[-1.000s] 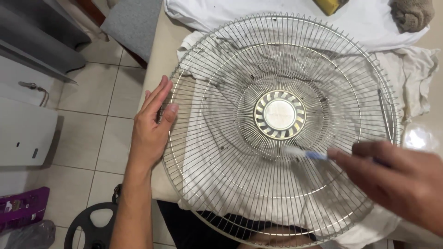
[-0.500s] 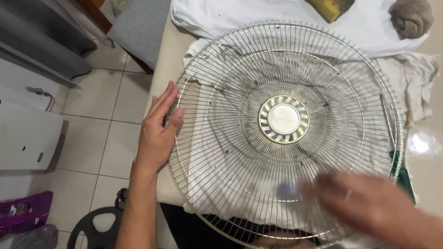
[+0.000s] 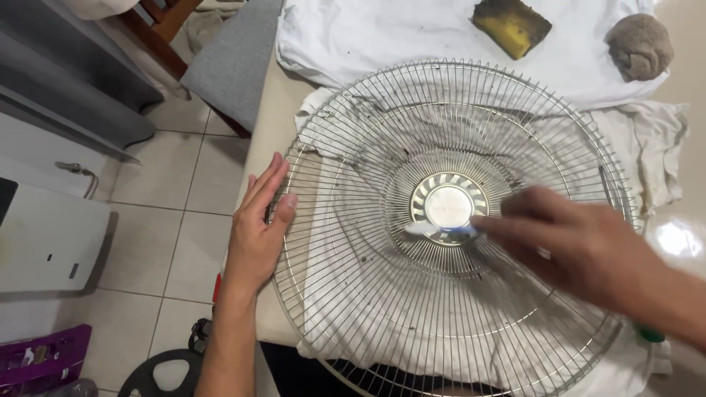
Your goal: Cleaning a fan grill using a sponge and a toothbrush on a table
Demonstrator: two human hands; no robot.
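The fan guard (image 3: pixel 448 228) is steadied at the counter's left edge by the flat, spread left hand (image 3: pixel 259 228) while a small brush (image 3: pixel 441 230), pinched in the right hand (image 3: pixel 581 246), is worked at the hub; next, outer wires likely need brushing.

- The scene is evenly and brightly lit; shadows are soft and faint.
- A white patch of glare is seen on the glossy worktop (image 3: pixel 680 239) at the right edge.
- The right hand (image 3: pixel 581 246) is smeared by motion blur.
- The left hand (image 3: pixel 257 228) and the fan grille (image 3: pixel 382 147) are rendered sharp.
- Slight wide-angle bending is seen at the edges.
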